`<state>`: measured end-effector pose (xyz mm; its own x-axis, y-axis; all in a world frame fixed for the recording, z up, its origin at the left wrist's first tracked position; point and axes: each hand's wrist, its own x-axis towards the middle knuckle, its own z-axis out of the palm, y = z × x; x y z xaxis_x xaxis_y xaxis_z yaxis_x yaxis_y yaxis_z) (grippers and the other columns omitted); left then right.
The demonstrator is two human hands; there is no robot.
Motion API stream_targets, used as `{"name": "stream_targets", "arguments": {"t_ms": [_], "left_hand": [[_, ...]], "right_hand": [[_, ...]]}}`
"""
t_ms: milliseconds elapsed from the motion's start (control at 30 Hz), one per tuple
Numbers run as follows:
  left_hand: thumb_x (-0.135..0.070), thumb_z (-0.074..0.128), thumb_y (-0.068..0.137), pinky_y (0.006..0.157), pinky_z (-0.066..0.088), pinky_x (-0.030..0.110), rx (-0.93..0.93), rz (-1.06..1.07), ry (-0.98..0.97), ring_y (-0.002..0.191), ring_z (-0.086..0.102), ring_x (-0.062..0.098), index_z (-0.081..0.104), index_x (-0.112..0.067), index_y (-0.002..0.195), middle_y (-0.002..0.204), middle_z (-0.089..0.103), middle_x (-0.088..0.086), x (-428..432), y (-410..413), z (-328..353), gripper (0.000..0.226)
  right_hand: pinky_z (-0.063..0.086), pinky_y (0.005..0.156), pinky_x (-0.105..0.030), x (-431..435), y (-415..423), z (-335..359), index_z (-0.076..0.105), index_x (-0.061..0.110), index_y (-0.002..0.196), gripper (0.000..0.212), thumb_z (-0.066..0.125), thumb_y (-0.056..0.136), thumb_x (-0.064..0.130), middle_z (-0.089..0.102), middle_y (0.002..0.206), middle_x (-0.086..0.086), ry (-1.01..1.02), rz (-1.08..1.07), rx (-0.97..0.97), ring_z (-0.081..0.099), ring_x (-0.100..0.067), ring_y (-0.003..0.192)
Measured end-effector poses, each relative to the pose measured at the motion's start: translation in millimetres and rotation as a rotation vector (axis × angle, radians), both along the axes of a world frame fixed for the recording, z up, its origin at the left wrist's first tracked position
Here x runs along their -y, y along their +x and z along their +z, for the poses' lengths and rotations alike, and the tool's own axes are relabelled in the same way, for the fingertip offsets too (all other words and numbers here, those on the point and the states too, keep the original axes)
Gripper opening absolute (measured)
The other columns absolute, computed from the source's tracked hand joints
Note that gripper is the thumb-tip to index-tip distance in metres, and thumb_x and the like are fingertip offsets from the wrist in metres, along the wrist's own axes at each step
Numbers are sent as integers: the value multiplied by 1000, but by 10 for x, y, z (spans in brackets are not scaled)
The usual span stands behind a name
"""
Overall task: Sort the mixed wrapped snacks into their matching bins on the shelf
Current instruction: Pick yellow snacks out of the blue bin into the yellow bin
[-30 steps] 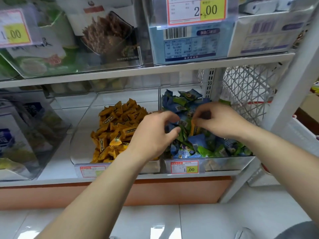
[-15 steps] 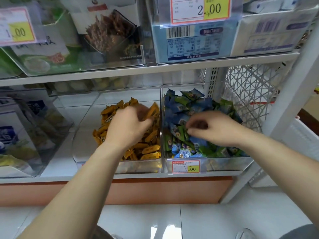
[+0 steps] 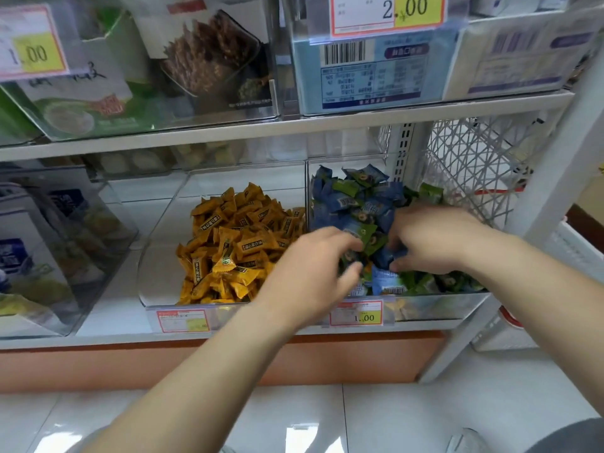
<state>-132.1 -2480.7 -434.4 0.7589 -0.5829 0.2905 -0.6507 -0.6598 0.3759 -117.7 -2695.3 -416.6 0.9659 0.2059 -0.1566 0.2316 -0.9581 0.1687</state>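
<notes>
In the head view, both my hands are in the right bin [image 3: 441, 305], a clear tub heaped with small blue and green snacks [image 3: 353, 201] in crimped shiny wrappers. My left hand [image 3: 310, 276] curls thumb and fingers slightly apart over a green one, too blurred to tell any grip. My right hand [image 3: 434, 240] digs curled fingers into the pile, its hold unclear. The left bin [image 3: 153, 273] holds yellow snacks [image 3: 235, 243].

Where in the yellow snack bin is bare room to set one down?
Bare floor lies left of and behind the yellow snacks, up to the bin walls. The right bin is crowded: blue and green snacks, left hand, right hand.
</notes>
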Motion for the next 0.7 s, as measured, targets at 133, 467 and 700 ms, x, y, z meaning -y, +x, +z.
{"name": "stream_targets", "arguments": {"t_ms": [133, 467, 700], "left_hand": [[-26, 62, 90, 96, 48, 39, -64, 57, 59, 114, 55, 27, 60, -13, 125, 123, 58, 6, 343, -33, -170, 38], [-41, 60, 87, 87, 52, 47, -215, 204, 230, 107, 58, 39, 53, -10, 119, 118, 59, 15, 589, 179, -318, 45], [-42, 38, 99, 81, 37, 40, 110, 42, 542, 90, 57, 28, 60, -19, 79, 90, 62, 4, 383, 5, -142, 37]], "right_hand": [[55, 67, -32, 10, 63, -19, 69, 27, 85, 31, 79, 70, 52, 59, 79, 13, 128, -28, -86, 59, -15, 76], [49, 75, -37, 222, 56, -105, 53, 36, 97, 43, 81, 66, 28, 50, 97, 12, 535, 67, 114, 52, -16, 88], [36, 106, -40, 119, 157, -249, 46, 50, 140, 45, 54, 96, 43, 30, 155, 16, 271, 157, -81, 31, -21, 134]]}}
